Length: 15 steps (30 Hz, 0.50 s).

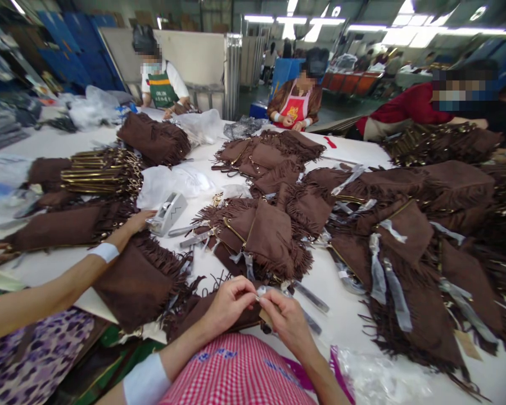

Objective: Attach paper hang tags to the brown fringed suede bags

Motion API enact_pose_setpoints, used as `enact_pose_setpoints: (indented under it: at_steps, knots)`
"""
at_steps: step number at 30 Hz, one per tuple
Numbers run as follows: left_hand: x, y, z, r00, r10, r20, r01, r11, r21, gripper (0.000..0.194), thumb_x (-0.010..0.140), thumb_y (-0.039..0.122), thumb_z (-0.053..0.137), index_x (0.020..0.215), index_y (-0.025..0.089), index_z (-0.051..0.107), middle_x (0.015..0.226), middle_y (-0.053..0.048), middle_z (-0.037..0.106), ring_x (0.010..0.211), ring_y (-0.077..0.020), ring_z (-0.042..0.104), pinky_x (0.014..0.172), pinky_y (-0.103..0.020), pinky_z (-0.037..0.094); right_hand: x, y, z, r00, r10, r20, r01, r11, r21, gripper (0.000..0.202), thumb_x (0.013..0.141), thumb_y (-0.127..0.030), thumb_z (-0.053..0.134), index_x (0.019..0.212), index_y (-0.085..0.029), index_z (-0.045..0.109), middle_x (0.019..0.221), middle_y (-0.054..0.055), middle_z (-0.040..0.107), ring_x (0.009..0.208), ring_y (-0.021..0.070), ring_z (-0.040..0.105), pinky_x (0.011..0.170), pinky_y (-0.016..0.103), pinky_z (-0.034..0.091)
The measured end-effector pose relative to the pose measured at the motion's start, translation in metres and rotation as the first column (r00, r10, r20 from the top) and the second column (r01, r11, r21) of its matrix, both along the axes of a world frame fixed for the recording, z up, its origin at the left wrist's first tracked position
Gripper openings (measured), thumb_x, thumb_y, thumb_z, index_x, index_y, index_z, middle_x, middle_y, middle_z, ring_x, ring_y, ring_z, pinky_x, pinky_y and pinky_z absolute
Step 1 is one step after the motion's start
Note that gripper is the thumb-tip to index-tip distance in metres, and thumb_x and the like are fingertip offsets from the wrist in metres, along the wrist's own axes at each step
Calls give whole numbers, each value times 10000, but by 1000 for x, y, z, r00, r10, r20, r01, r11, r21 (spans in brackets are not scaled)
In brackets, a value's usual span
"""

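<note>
Low in front of my checked apron, my left hand (pixel 231 304) and my right hand (pixel 285 318) meet fingertip to fingertip, both pinched. Between them shows a small whitish, see-through piece (pixel 260 291), perhaps plastic; the fingers cover most of it. A tan tag (pixel 265 318) hangs by my right fingers. Under and beside my left wrist lies a dark brown fringed bag (pixel 198 313), partly hidden by my forearm. Just beyond my hands, another brown fringed bag (pixel 272 233) with a gold zipper rests on a pile, a plastic-wrapped strap end (pixel 249 266) at its front.
Many brown fringed bags (pixel 409 236) cover the right side of the white table (pixel 341 326). At left, a co-worker's hand (pixel 141 220) touches a grey tape dispenser (pixel 167 214). Clear plastic bags (pixel 383 374) lie at front right. Other people work across the table.
</note>
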State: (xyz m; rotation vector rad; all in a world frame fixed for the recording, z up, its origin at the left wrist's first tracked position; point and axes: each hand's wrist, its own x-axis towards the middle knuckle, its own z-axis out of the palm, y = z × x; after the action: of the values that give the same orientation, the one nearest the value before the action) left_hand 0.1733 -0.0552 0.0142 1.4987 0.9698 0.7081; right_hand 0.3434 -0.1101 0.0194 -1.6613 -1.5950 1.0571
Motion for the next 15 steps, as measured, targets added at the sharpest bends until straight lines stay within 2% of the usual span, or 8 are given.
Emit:
enact_pose_setpoints:
  at_steps: [3, 5, 7, 9, 11, 13, 15]
  knots:
    - [-4, 0, 3, 998, -61, -29, 60, 997, -53, 157, 823, 208, 556, 693, 159, 630, 714, -6, 578, 704, -136, 516, 677, -231, 400, 2, 0, -2, 999, -27, 36, 26, 999, 28, 331, 933, -408, 448, 688, -223, 574, 604, -26, 568, 581, 147, 530, 566, 255, 357]
    - [-6, 0, 1, 994, -106, 23, 108, 974, -200, 126, 804, 240, 579, 728, 155, 633, 680, 10, 564, 652, -125, 502, 628, -224, 386, 2, 0, -4, 997, -64, 35, 64, 998, 25, 331, 930, -427, 446, 696, -228, 570, 587, -29, 545, 564, 146, 516, 535, 249, 356]
    - [-8, -1, -1, 983, -113, 142, 157, 923, -350, 127, 769, 271, 628, 750, 146, 641, 672, 14, 567, 624, -118, 495, 608, -224, 380, 1, 1, -7, 995, -98, -3, 98, 995, 1, 332, 919, -451, 459, 699, -227, 568, 585, -30, 530, 567, 146, 514, 517, 241, 362]
    - [-6, -1, -5, 951, -53, 305, 190, 878, -439, 135, 717, 267, 677, 730, 136, 649, 708, -4, 594, 653, -123, 510, 647, -234, 394, -1, 2, -8, 989, -115, -95, 111, 993, -39, 336, 897, -470, 483, 685, -222, 562, 593, -29, 525, 576, 146, 517, 517, 239, 377]
    - [-4, -1, -7, 886, 54, 461, 213, 835, -507, 111, 669, 233, 685, 680, 130, 644, 727, -27, 615, 690, -132, 525, 703, -248, 407, -3, 3, -8, 959, -139, -246, 111, 986, -125, 332, 866, -507, 509, 703, -221, 553, 599, -33, 530, 546, 141, 508, 496, 242, 381]
    - [-1, -1, -10, 808, 165, 566, 240, 784, -573, 108, 648, 227, 669, 626, 131, 623, 679, -37, 608, 701, -144, 537, 743, -266, 418, -4, 2, -6, 891, -195, -410, 98, 964, -245, 324, 824, -548, 553, 801, -225, 554, 615, -43, 547, 507, 131, 495, 466, 238, 377]
    - [0, -1, -13, 762, 243, 600, 252, 742, -621, 135, 664, 263, 661, 668, 129, 651, 597, -24, 572, 679, -151, 552, 755, -286, 433, -2, -1, -3, 800, -258, -542, 70, 937, -343, 351, 783, -545, 615, 930, -235, 538, 666, -45, 587, 511, 125, 510, 476, 235, 391]
